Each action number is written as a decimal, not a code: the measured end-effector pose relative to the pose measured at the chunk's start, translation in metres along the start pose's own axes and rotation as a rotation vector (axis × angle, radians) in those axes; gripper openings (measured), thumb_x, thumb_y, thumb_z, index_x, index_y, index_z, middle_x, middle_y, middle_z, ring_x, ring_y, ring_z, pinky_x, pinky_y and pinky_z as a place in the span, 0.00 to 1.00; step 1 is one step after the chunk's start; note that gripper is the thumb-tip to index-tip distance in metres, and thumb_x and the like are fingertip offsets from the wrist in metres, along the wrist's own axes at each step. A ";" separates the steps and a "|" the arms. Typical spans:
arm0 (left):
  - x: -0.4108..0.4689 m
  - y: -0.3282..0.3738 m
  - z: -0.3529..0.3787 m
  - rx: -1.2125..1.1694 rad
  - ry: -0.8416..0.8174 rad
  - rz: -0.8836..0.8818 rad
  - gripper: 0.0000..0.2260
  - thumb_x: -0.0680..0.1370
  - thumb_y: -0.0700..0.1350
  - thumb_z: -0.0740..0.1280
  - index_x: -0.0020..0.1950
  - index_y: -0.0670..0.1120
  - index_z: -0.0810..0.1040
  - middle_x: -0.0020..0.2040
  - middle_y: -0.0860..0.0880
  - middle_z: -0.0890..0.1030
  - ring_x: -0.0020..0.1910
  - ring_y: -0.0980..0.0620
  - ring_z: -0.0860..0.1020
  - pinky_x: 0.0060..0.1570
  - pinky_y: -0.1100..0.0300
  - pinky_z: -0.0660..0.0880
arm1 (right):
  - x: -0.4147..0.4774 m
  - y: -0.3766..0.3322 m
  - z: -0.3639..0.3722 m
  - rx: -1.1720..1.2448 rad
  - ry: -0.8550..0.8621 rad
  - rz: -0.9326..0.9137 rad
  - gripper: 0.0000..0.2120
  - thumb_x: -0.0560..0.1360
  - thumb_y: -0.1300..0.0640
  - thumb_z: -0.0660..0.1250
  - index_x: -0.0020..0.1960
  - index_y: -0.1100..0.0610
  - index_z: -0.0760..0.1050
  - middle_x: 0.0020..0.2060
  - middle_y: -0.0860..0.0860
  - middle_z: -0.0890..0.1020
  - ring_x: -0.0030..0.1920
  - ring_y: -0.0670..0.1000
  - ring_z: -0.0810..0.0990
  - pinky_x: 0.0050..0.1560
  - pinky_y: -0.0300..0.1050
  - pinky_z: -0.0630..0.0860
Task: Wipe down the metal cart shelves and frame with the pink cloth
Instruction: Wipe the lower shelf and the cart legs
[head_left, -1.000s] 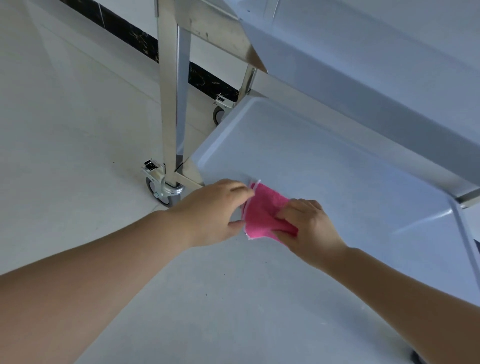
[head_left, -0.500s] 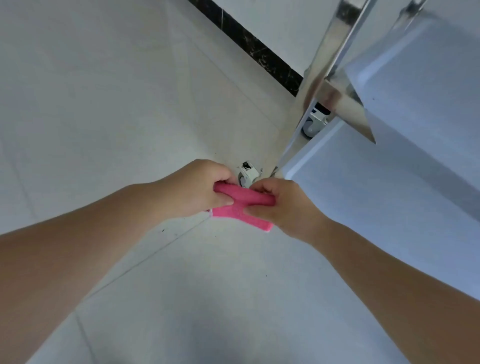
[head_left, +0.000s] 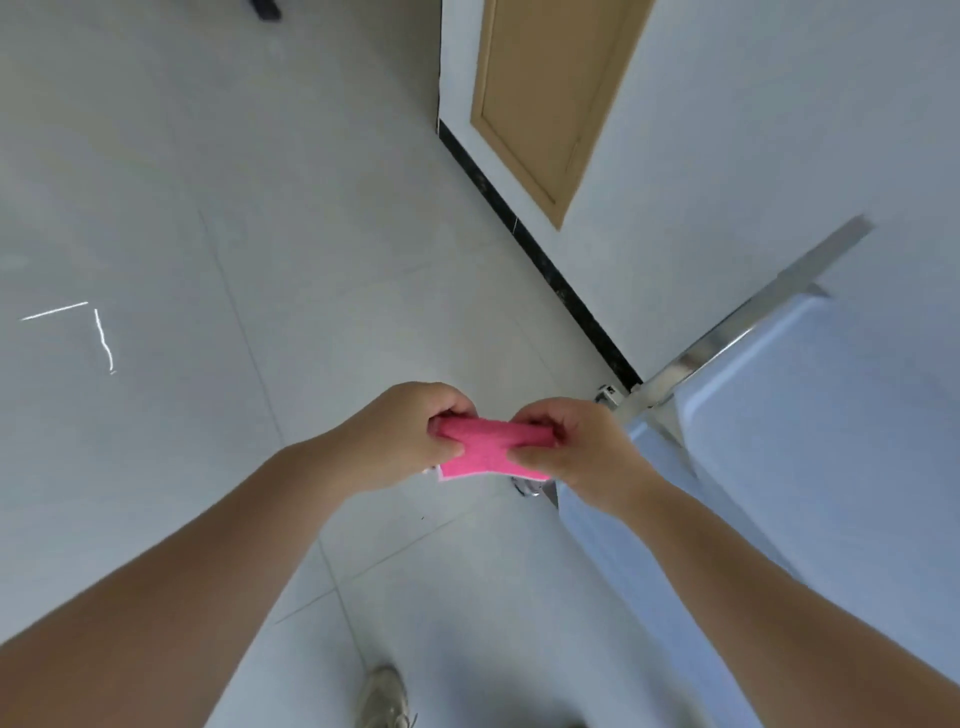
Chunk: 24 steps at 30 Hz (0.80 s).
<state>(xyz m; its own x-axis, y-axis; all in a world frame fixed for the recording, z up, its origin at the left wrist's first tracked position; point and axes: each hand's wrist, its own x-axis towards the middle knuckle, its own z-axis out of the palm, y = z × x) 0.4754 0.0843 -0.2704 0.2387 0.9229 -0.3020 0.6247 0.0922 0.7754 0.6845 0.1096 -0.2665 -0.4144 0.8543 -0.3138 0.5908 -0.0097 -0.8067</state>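
Observation:
The pink cloth (head_left: 488, 448) is folded and held in the air between both hands, in front of me over the floor. My left hand (head_left: 400, 441) pinches its left end and my right hand (head_left: 566, 447) pinches its right end. The metal cart (head_left: 810, 405) stands to the right: a pale shelf with a rounded corner, and a shiny frame post (head_left: 727, 338) slanting up along its left edge. A lower shelf (head_left: 613, 525) shows beneath my right forearm. The cloth hangs apart from the cart, left of its corner.
Pale floor tiles (head_left: 260, 260) spread to the left and ahead. A white wall with a black skirting strip (head_left: 550, 270) and a tan door panel (head_left: 545, 98) rises behind the cart. A caster wheel (head_left: 527, 486) peeks below the cloth. My shoe (head_left: 384, 696) is at the bottom.
The cloth has come off the lower shelf and up into the air between both hands, folded narrower. My view has swung left and up, away from the shelves toward the floor and wall.

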 end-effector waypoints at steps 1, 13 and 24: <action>-0.008 0.026 -0.022 0.008 0.004 0.021 0.12 0.71 0.36 0.69 0.50 0.52 0.78 0.41 0.56 0.79 0.35 0.65 0.75 0.34 0.73 0.69 | -0.009 -0.028 -0.020 -0.034 0.040 -0.004 0.09 0.66 0.64 0.73 0.40 0.50 0.79 0.32 0.45 0.79 0.33 0.44 0.75 0.33 0.35 0.70; 0.004 0.219 -0.122 -0.145 0.072 0.287 0.08 0.73 0.42 0.72 0.44 0.55 0.80 0.35 0.56 0.80 0.35 0.61 0.77 0.37 0.67 0.72 | -0.069 -0.176 -0.183 -0.015 0.348 -0.104 0.14 0.67 0.68 0.74 0.36 0.49 0.77 0.32 0.44 0.79 0.31 0.35 0.75 0.31 0.27 0.69; 0.134 0.322 -0.097 -0.006 0.017 0.402 0.02 0.73 0.43 0.72 0.43 0.50 0.82 0.37 0.50 0.83 0.36 0.54 0.79 0.38 0.65 0.74 | -0.048 -0.118 -0.314 0.005 0.525 0.009 0.10 0.67 0.61 0.76 0.36 0.48 0.80 0.31 0.43 0.80 0.32 0.38 0.76 0.35 0.32 0.72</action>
<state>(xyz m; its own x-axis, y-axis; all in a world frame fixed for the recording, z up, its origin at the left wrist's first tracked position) 0.6363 0.2744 -0.0076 0.4505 0.8921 0.0353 0.4801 -0.2754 0.8329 0.8526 0.2331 0.0008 -0.0061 0.9996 -0.0288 0.5888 -0.0197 -0.8080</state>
